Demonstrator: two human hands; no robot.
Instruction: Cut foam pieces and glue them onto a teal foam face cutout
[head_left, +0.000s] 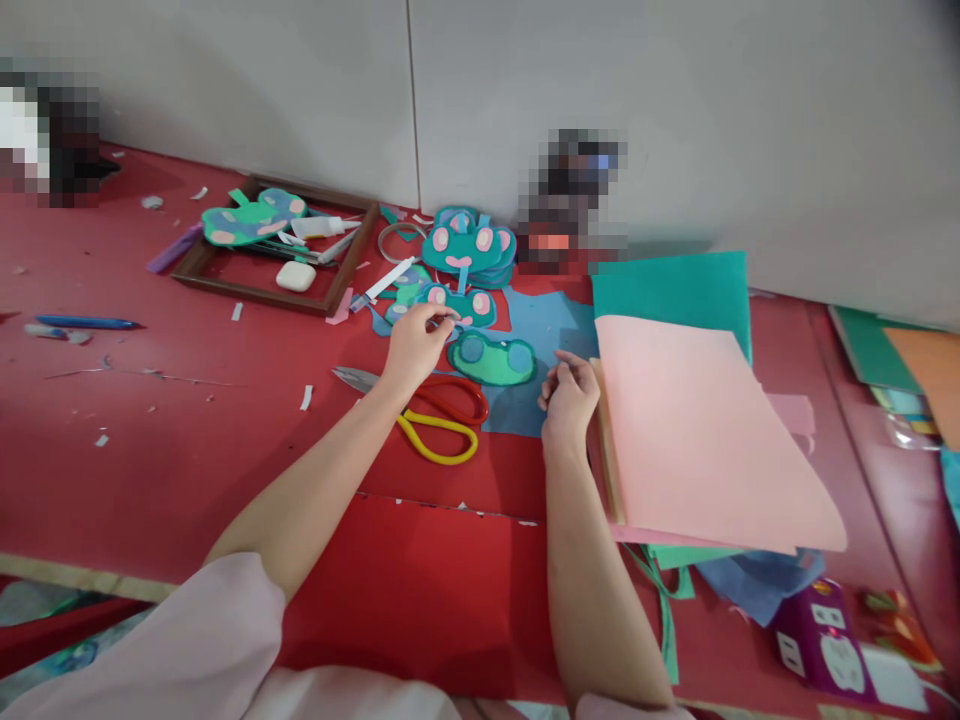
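Note:
My left hand [424, 340] is closed in a pinch over the lower frog-face cutout [480, 307]; what its fingertips hold is too small to name. My right hand [570, 395] has its fingers curled beside the blue felt sheet [555, 325], and whatever may be in them is hidden. Between the hands lies a green felt piece [499, 360] with two blue round spots. Scissors [442, 440] with red and yellow handles rest partly under my left forearm. Behind, several teal frog faces [469, 245] with pink details are stacked.
A wooden tray [259, 293] at the back left holds glue, pens and a green cutout. Pink sheets [705, 430] over teal ones are piled at right. A blue pen [86, 322] lies left. A purple power socket [821, 640] sits front right. A grey wall [300, 90] stands behind.

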